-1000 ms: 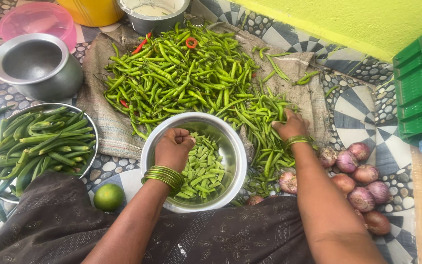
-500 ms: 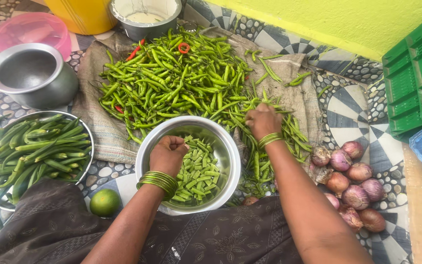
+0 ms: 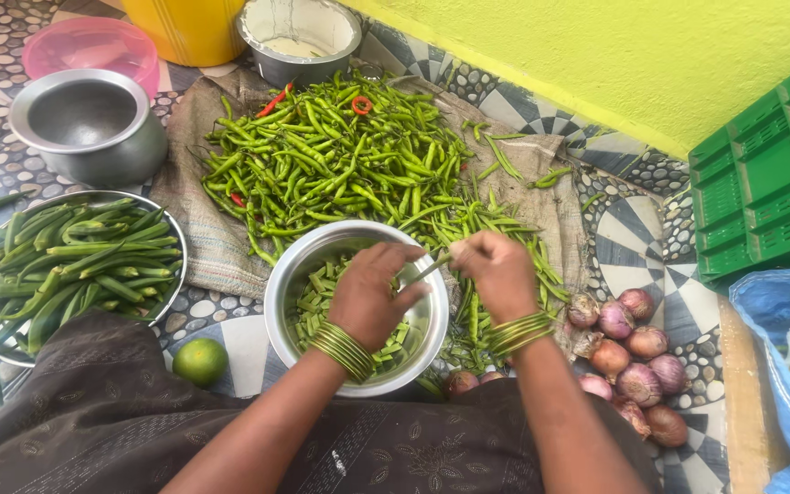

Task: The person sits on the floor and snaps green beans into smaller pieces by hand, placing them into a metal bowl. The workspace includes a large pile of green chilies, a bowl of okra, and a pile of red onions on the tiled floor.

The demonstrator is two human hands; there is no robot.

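On tiled floor, both hands grip a chilli.

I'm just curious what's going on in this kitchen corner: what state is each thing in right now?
Left hand: over the bowl, pinching one end of a bean.
Right hand: pinching the bean's other end.
Green bean: held between both hands.
Steel bowl: part filled with cut pieces.
Green chillies: heaped on cloth.
Steel pot: empty.
Plate: loaded with okra.
Red onions: whole, unpeeled.
Lime: whole.
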